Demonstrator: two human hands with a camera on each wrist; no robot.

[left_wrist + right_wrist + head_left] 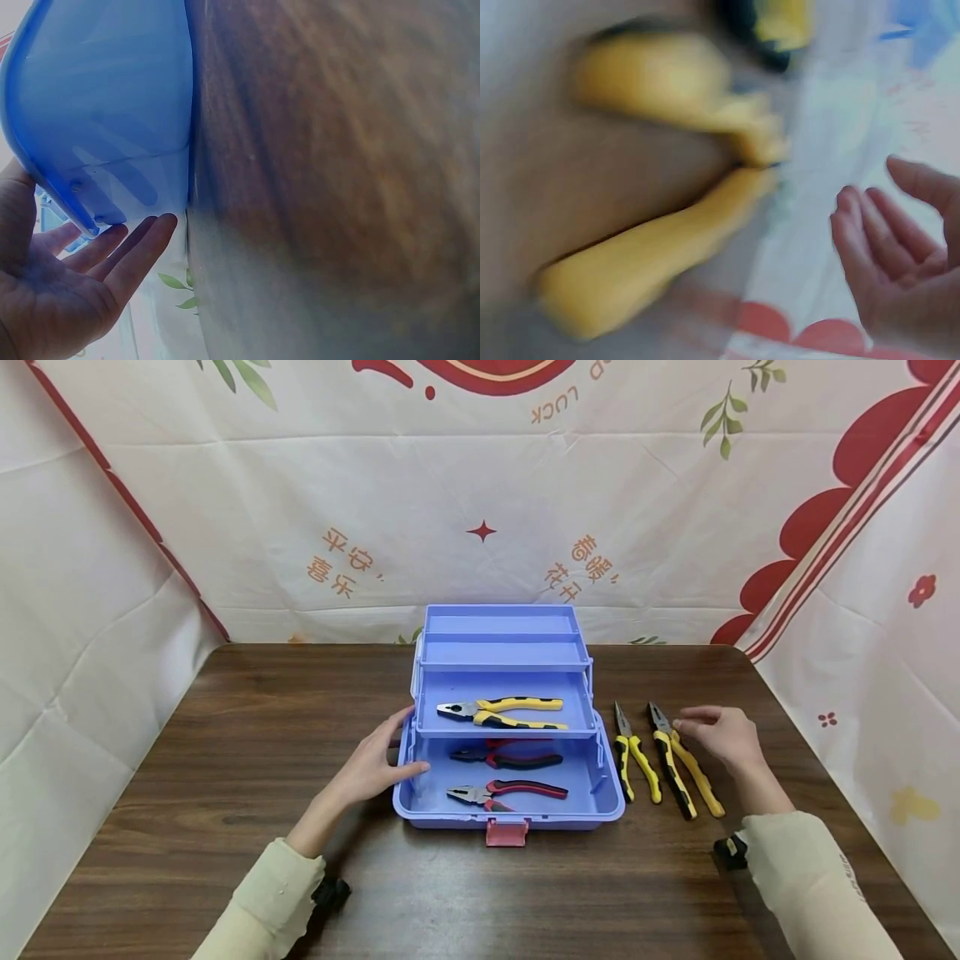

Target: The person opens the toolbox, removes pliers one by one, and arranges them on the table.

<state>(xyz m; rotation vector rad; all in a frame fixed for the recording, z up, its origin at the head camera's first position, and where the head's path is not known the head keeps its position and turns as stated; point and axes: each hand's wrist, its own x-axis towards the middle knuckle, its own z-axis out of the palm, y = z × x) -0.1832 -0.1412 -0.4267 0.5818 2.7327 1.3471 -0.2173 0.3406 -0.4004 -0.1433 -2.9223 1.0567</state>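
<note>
A blue toolbox (pixel 510 821) stands open, its tiered trays raised at the back. My left hand (pixel 372 760) holds its left rim, thumb over the edge and fingers along the outer wall (pixel 97 112). Yellow-and-black combination pliers (pixel 517 702) lie in the lowest tray. In the bottom compartment are two red-and-black pliers, one pair (pixel 528 762) partly under the tray, the other (pixel 528 787) near the front. My right hand (pixel 720 735), holding nothing, hovers beside yellow-and-black pliers (pixel 665 760) on the table. In the right wrist view its fingers (pixel 862 247) are apart from the blurred yellow handles (pixel 652 255).
Long-nosed yellow-and-black pliers (pixel 624 727) lie between the toolbox and the other pair on the wooden table (pixel 225 760). A pink latch (pixel 506 833) hangs at the toolbox front. A printed white cloth (pixel 480 485) rises behind the table and along both sides.
</note>
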